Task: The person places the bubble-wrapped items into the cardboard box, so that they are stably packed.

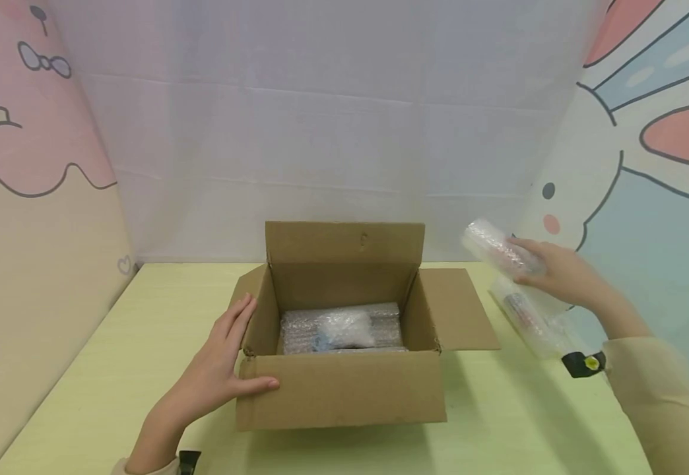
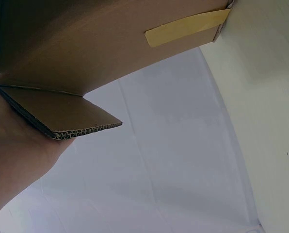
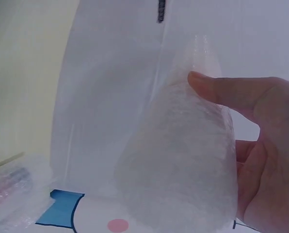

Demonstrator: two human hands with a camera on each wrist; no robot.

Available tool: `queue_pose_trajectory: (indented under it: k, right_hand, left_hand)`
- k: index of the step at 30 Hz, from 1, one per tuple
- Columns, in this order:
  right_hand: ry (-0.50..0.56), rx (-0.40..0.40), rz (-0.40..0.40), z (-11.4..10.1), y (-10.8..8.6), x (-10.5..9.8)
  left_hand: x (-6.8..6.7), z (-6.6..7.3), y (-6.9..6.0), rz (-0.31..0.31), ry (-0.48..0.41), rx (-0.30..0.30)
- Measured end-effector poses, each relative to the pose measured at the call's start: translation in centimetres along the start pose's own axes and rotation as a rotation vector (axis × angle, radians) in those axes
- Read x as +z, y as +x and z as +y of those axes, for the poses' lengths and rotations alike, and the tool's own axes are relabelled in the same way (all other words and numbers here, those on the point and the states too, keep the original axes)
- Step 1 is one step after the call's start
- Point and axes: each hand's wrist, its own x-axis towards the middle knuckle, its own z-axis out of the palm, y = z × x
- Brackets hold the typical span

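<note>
An open cardboard box [image 1: 344, 389] stands in the middle of the table with its flaps folded out. Inside lie bubble-wrapped packages [image 1: 303, 323], with a small whitish bundle [image 1: 347, 330] on top, bluish at one end. My left hand [image 1: 214, 366] rests at the box's front left corner, fingers along the left side and thumb on the front flap [image 2: 62, 109]. At the right, my right hand [image 1: 564, 274] holds a bubble-wrapped package [image 3: 183, 160] in the air between thumb and fingers. The wrap hides what is inside.
Another bubble-wrapped package [image 1: 528, 320] lies at the table's right side, below the held one. The box's right flap [image 1: 460, 310] sticks out over the pale yellow-green table [image 1: 101, 382]. Walls with cartoon animals stand left and right, a white sheet [image 1: 344, 145] behind.
</note>
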Motion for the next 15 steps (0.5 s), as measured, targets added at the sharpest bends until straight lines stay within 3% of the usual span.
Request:
queue_pose_trajectory:
  k: [10, 15]
  right_hand:
    - [-0.018, -0.136, 0.078, -3.5, 0.1, -2.2]
    - [0.008, -0.159, 0.079, -5.4, 0.2, -2.8]
  left_hand:
    - [-0.1, 0.1, -0.1, 0.001, 0.000, 0.000]
    - [-0.1, 0.1, 0.0, 0.001, 0.002, 0.003]
